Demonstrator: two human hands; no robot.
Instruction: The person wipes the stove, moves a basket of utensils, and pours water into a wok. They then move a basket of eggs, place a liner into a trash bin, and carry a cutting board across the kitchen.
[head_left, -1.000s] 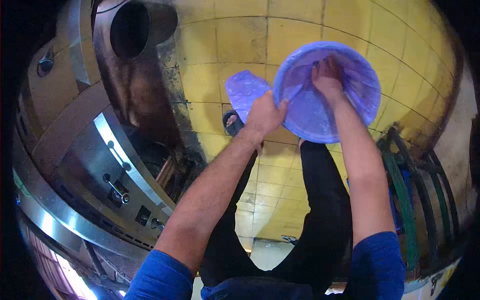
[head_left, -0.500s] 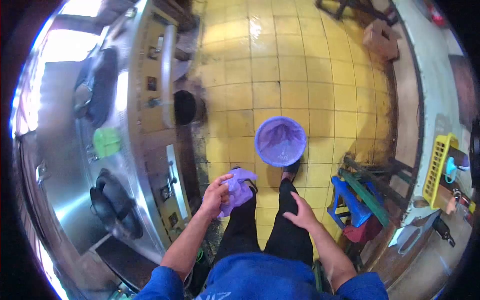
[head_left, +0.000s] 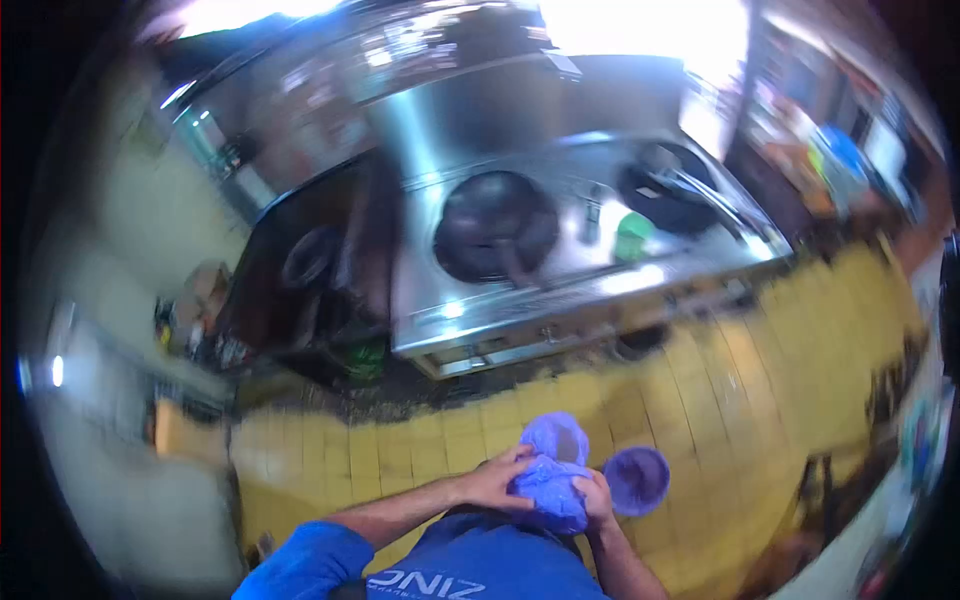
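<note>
A crumpled purple plastic bag [head_left: 552,492] is between my two hands in front of my body, its rounded mouth [head_left: 568,440] spread open on the far side. My left hand [head_left: 492,484] grips the bag's left side, with the fingers curved against the film. On the right side, my right hand [head_left: 596,496] has the bag's edge between thumb and fingers. A round purple bin [head_left: 638,482] stands on the floor just beyond my right hand, apart from it. Motion blurs the details of both grips.
Ahead is a steel stove [head_left: 440,335] bearing a dark wok [head_left: 495,228], a green item [head_left: 632,238] and another dark pan [head_left: 668,190]. A dark cabinet-like unit [head_left: 310,260] stands to its left. Yellow tiles [head_left: 720,390] cover the floor.
My view has swung left, from the floor to the stove. My right hand, formerly open and holding nothing, has joined my left on the purple bag. The bag is now spread between them.
</note>
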